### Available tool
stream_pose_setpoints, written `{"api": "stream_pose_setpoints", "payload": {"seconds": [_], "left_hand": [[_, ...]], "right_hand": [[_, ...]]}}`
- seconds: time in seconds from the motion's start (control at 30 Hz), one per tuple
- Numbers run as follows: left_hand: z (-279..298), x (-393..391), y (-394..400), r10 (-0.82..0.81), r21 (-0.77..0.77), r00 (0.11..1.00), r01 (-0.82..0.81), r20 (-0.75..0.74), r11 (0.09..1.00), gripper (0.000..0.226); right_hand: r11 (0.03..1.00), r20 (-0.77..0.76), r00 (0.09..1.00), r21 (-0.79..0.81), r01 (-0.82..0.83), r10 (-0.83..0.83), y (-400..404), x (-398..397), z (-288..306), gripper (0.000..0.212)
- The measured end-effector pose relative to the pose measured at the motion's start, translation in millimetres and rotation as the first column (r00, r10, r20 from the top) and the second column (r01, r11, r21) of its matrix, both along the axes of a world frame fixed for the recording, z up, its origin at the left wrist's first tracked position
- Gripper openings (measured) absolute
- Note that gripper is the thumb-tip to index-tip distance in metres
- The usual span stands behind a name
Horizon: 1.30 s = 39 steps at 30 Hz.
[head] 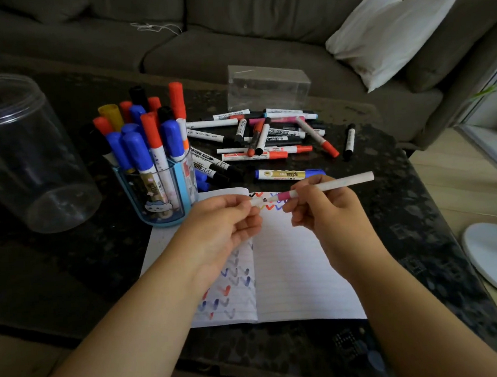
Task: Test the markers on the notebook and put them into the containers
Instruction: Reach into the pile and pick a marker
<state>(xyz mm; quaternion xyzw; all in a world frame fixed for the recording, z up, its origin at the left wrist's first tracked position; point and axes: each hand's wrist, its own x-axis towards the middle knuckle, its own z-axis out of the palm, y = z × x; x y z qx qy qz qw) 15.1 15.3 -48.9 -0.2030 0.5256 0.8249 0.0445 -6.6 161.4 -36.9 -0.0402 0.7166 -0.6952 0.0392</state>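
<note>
Above the open lined notebook (300, 273) my right hand (322, 206) grips a thin white marker (338, 183) with a pink collar, its tip pointing left. My left hand (226, 222) pinches the marker's white cap (255, 202) just off the tip. The notebook pages carry red, blue and black zigzag marks. A blue pen holder (156, 194) packed with several blue, red, black and yellow capped markers stands left of the notebook. A loose pile of markers (267, 137) lies on the dark table behind the notebook.
A large clear round jar (28, 162) stands at the far left. A clear rectangular box (266, 87) sits behind the pile. A blue and gold marker (287, 173) lies just beyond the notebook. A grey sofa with a white pillow (392, 31) runs behind the table.
</note>
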Motion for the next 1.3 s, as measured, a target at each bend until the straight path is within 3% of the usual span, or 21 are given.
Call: {"api": "stream_pose_setpoints", "payload": {"seconds": [0.2, 0.37, 0.47, 0.7, 0.8, 0.9, 1.03, 1.13, 1.3], "left_hand": [[2, 5, 1, -0.102, -0.063, 0.993, 0.099, -0.051, 0.993, 0.012], [-1, 10, 1, -0.291, -0.489, 0.951, 0.204, -0.108, 0.848, 0.017], [-4, 10, -2, -0.328, -0.618, 0.932, 0.168, -0.155, 0.768, 0.019], [0, 14, -5, -0.337, -0.683, 0.912, 0.092, -0.234, 0.725, 0.021], [-2, 16, -5, -0.326, -0.725, 0.924, 0.084, -0.200, 0.683, 0.015], [-5, 22, -10, -0.271, -0.840, 0.943, -0.015, -0.192, 0.543, 0.014], [17, 33, -18, -0.080, -0.897, 0.935, -0.305, -0.347, 0.320, 0.021], [44, 54, -37, -0.042, -0.940, 0.951, -0.294, -0.305, 0.171, 0.014], [65, 155, -100, 0.074, -0.954, 0.952, -0.298, -0.298, -0.004, 0.011]], "right_hand": [[0.999, -0.029, 0.999, 0.019, -0.032, 0.032, 2, 1, 0, 0.016], [0.994, -0.025, 0.999, 0.103, -0.039, 0.042, 3, 3, 2, 0.017], [0.995, -0.003, 0.998, 0.081, -0.064, 0.064, 1, 4, 2, 0.017], [0.996, 0.022, 0.996, 0.022, -0.083, 0.082, -3, 8, 4, 0.018], [0.992, 0.012, 0.996, 0.084, -0.090, 0.090, -1, 10, 5, 0.017], [0.962, -0.043, 0.992, 0.250, -0.106, 0.120, 2, 17, 10, 0.013], [0.916, -0.162, 0.980, 0.399, -0.045, 0.119, -2, 39, 27, 0.008], [0.850, -0.231, 0.938, 0.516, -0.106, 0.257, -16, 62, 48, 0.008], [0.739, -0.174, 0.849, 0.597, -0.312, 0.499, -63, 114, 78, 0.007]]}}
